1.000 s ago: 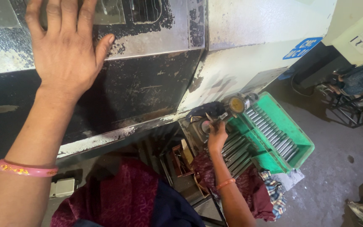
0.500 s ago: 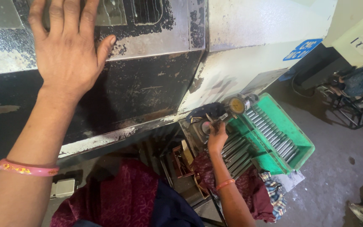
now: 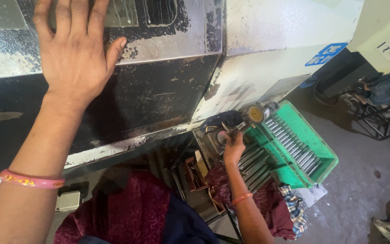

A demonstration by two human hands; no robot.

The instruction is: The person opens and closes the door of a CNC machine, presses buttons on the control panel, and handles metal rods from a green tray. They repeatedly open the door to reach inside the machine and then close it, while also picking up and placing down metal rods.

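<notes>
— Head view: our left hand (image 3: 75, 58) lies flat on the machine housing (image 3: 159, 95), fingers spread, gripping nothing.
— Further down, our right hand (image 3: 234, 147) pinches a metal pin (image 3: 228, 129) beside the dial gauge (image 3: 255, 113) and the green crate (image 3: 321, 149).

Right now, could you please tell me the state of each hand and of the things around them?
Left hand: open, fingers spread, flat on the worn machine panel.
Right hand: reaching down, fingers at a small round metal part; grip unclear.
Dial gauge: upright beside the green crate.
Green crate: open, holding rows of metal rods.
</notes>
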